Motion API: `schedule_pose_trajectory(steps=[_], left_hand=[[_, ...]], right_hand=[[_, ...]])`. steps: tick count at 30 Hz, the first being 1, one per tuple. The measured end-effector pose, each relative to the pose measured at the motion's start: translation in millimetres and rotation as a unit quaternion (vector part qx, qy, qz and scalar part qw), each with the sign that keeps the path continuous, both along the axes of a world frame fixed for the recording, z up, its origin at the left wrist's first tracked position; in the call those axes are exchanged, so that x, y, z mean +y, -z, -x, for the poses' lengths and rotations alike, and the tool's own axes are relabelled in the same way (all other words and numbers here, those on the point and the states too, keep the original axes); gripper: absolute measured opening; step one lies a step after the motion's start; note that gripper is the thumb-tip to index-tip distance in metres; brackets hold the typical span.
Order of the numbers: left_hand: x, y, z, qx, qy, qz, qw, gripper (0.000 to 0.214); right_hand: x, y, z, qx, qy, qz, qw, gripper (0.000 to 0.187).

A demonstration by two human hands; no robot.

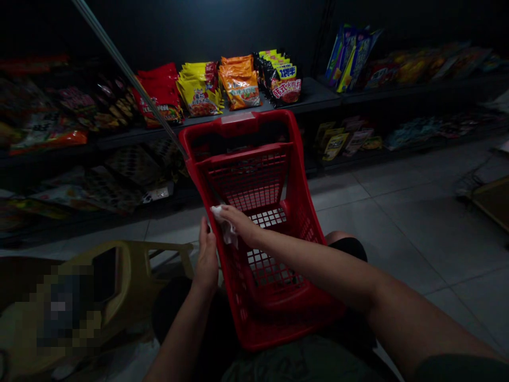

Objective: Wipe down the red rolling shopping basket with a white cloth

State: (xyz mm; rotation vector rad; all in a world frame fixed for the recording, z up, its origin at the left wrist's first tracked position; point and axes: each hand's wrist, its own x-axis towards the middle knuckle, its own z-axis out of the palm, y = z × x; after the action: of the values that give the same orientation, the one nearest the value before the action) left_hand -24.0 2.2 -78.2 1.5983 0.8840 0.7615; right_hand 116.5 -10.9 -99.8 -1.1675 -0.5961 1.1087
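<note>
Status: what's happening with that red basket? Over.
Right hand holds white cloth at left rim of red basket. Left hand open alongside, outside. Metal pole beyond both hands.

The room is dim, with a faint bluish sheen on the dark wall (222, 29). Dark shelves (321, 94) run along it in tiers. Large pale grey tiles cover the floor (401, 212). At left, on the floor, stands tan plastic furniture (126, 276), partly blurred.

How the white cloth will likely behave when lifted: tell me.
The white cloth will probably flop, since its loose end hangs in folds beside the right hand. It seems light, being small and crumpled.
</note>
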Motion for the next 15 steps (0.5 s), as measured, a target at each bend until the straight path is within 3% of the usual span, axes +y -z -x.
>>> schedule_pose_trajectory(steps=[2, 5, 8, 12, 15], left_hand=[[18.7, -9.6, -5.4, 0.024, -0.017, -0.116, 0.993, 0.067], [51.2, -21.6, -18.2, 0.056, -0.003, -0.262, 0.963, 0.068], [75.5, -26.4, -34.0, 0.083, 0.007, -0.304, 0.949, 0.076], [85.7, -23.4, -47.5, 0.13, 0.05, -0.357, 0.923, 0.086], [83.2, -21.5, -46.2, 0.13, 0.056, -0.366, 0.92, 0.091]], right_hand=[[-6.7, 2.4, 3.6, 0.01, -0.001, -0.01, 1.0, 0.029], [-17.5, 16.3, 1.5, 0.023, -0.044, 0.06, 0.997, 0.031], [-6.5, 17.2, -9.6, -0.012, -0.057, 0.088, 0.994, 0.026], [31.8, 4.5, -13.8, -0.079, 0.063, -0.018, 0.995, 0.028], [43.5, 14.1, -5.0, -0.169, 0.027, 0.014, 0.985, 0.033]])
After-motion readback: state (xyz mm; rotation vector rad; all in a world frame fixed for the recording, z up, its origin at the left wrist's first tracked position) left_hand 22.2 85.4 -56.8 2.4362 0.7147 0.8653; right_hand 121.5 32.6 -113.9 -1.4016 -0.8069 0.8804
